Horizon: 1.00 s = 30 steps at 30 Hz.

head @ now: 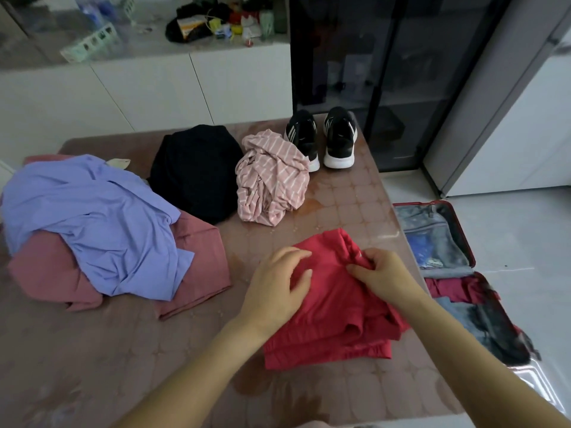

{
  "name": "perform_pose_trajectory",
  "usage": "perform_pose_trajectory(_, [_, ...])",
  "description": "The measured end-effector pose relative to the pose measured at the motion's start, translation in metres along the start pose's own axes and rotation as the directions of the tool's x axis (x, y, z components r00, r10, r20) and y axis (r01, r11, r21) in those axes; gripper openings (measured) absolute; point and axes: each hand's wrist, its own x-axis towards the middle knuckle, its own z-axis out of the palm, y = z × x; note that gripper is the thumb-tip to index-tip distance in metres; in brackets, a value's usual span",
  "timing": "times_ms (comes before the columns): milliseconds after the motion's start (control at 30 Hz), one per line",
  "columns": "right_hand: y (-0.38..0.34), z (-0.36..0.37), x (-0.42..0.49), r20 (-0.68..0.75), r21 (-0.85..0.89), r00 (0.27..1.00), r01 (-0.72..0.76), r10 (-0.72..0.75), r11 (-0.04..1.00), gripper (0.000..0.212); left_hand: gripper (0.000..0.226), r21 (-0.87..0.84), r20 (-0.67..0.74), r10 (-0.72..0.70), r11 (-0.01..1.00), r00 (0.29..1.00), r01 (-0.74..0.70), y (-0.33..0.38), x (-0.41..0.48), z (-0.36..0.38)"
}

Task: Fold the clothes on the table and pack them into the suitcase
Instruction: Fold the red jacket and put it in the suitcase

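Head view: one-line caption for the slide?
Left hand and right hand grip a half-folded red garment on the table; more clothes wait unfolded, suitcase open at right.

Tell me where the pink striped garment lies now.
In the head view, the pink striped garment lies crumpled at the far middle of the table, between the black garment on its left and the black sneakers on its right.
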Motion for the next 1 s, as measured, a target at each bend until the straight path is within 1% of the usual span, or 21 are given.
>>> perform_pose_trajectory(33, [0.008,-0.003,0.000,-0.016,-0.035,1.000,-0.003,0.002,0.999,0.016,0.043,0.127,0.041,0.034,0.991,0.999,-0.039,-0.004,-0.003,0.004])
perform_pose_trajectory(67, [0.016,-0.005,-0.001,-0.034,-0.082,0.999,-0.016,0.014,0.997,0.017,0.052,0.225,0.127,0.014,0.973,0.992,-0.043,-0.006,-0.005,0.009])
perform_pose_trajectory(100, [0.023,-0.006,-0.002,-0.048,-0.145,0.998,-0.041,0.034,0.989,0.018,0.060,0.300,0.229,-0.040,0.954,0.973,-0.031,-0.008,-0.006,0.015])
perform_pose_trajectory(133, [0.028,-0.005,-0.003,-0.061,-0.231,0.996,-0.077,0.065,0.970,0.017,0.066,0.345,0.311,-0.095,0.938,0.946,-0.020,-0.008,-0.008,0.023])
perform_pose_trajectory(167, [0.034,-0.004,-0.004,-0.075,-0.326,0.993,-0.114,0.095,0.938,0.019,0.070,0.375,0.361,-0.131,0.927,0.923,-0.014,-0.008,-0.009,0.033])
perform_pose_trajectory(200, [0.038,-0.003,-0.004,-0.090,-0.408,0.990,-0.140,0.113,0.902,0.027,0.073,0.399,0.381,-0.151,0.917,0.912,-0.015,-0.007,-0.010,0.040])
perform_pose_trajectory(267, [0.044,-0.001,-0.006,-0.127,-0.467,0.989,-0.131,0.080,0.875,0.050,0.075,0.443,0.386,-0.176,0.896,0.906,-0.015,-0.007,-0.009,0.053])
perform_pose_trajectory(333, [0.048,0.002,-0.010,-0.137,-0.511,0.990,-0.049,-0.025,0.858,0.068,0.076,0.485,0.371,-0.196,0.874,0.908,-0.009,-0.009,-0.007,0.061])
perform_pose_trajectory(400, [0.054,0.005,-0.013,-0.044,-0.590,0.996,0.041,-0.083,0.806,0.081,0.076,0.520,0.362,-0.200,0.854,0.911,-0.019,-0.012,-0.007,0.067])
perform_pose_trajectory(467, [0.062,0.010,-0.015,0.063,-0.613,0.996,0.092,-0.067,0.784,0.087,0.076,0.541,0.354,-0.189,0.840,0.916,-0.036,-0.015,-0.008,0.072])
perform_pose_trajectory(567, [0.072,0.016,-0.011,0.125,-0.631,0.991,0.113,-0.043,0.768,0.087,0.075,0.569,0.330,-0.171,0.821,0.929,-0.051,-0.020,-0.011,0.078])
perform_pose_trajectory(733, [0.081,0.024,-0.006,0.151,-0.646,0.988,0.116,-0.023,0.755,0.084,0.075,0.602,0.322,-0.182,0.797,0.929,-0.052,-0.027,-0.014,0.088])
perform_pose_trajectory(900, [0.085,0.030,-0.003,0.129,-0.651,0.991,0.117,-0.042,0.750,0.082,0.074,0.619,0.321,-0.195,0.784,0.927,-0.050,-0.032,-0.014,0.093])
perform_pose_trajectory(1000, [0.086,0.032,-0.004,0.099,-0.647,0.995,0.087,-0.030,0.758,0.083,0.074,0.608,0.343,-0.228,0.793,0.911,-0.030,-0.030,-0.014,0.093])
